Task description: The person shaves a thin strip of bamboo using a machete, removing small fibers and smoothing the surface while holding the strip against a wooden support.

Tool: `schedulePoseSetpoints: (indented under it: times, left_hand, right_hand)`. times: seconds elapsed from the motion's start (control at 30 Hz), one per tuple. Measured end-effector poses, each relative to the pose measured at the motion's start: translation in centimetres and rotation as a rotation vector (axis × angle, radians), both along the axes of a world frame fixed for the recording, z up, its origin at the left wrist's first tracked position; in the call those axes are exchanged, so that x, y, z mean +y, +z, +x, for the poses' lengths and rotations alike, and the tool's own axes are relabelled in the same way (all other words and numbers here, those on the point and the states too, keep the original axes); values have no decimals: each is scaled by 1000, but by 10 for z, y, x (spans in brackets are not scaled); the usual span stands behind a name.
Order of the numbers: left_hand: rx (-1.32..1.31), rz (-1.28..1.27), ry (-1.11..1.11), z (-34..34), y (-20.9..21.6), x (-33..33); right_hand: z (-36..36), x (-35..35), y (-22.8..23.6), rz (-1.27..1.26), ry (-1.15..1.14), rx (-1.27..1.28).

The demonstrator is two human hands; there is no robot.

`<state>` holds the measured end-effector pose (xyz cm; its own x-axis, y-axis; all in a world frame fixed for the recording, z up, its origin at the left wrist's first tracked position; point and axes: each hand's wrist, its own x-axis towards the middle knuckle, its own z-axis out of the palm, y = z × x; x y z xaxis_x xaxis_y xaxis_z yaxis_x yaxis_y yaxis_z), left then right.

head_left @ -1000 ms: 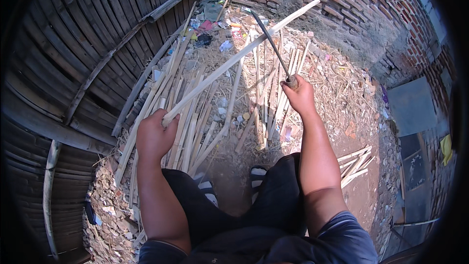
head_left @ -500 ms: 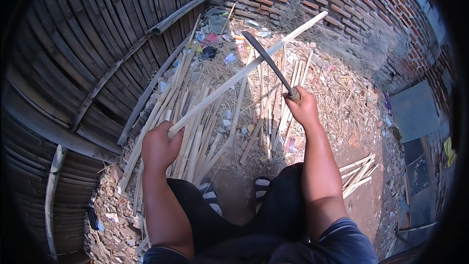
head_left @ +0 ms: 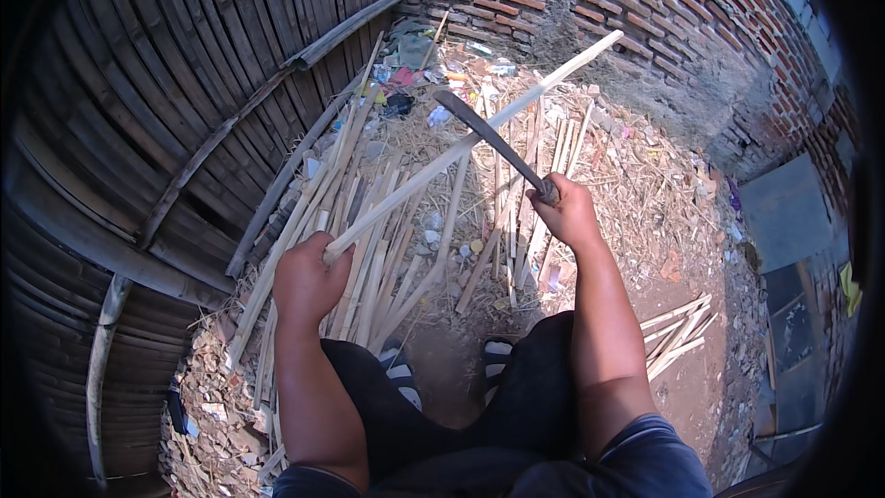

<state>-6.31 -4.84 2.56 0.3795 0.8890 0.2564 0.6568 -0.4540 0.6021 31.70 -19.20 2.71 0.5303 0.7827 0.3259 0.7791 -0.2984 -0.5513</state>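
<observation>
My left hand (head_left: 312, 278) is closed round the near end of a long pale bamboo strip (head_left: 406, 190), which slants up and away to the right. In my right hand (head_left: 567, 211) I grip a machete (head_left: 502, 148) by its handle. Its dark curved blade crosses over the strip near the middle, tip pointing up and left. Whether blade and strip touch, I cannot tell. Below them lie many loose bamboo strips (head_left: 371, 289) on the littered ground, their ends toward my feet.
A dark bamboo-slat wall (head_left: 120, 129) closes off the left. Ahead and to the right stands a brick wall (head_left: 636, 9). A small pile of cut strips (head_left: 678, 337) lies at the right. Rubble and litter (head_left: 221, 406) cover the ground near the left wall.
The machete has shifted slightly down and left, its blade now lying flatter across the strip. The strip's far end has dipped a little. Both hands keep their hold.
</observation>
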Motion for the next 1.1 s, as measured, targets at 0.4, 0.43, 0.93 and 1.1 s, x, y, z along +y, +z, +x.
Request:
schedulePoseSetpoints:
  times: [0.4,0.43,0.93,1.1]
  left_hand:
    - [83,-51,7,9,1,-1]
    - [100,-72,16,7,2,-2]
    - [80,-20,-30,12,-3,2]
    - [93,6,-33,3,-6,-1]
  right_hand:
    - [-39,3,13,-220,309,-320]
    - [-46,9,14,-188,364,-343]
    - [-41,2,8,-143,297,-241]
    - [-27,10,3,-187,262,-108]
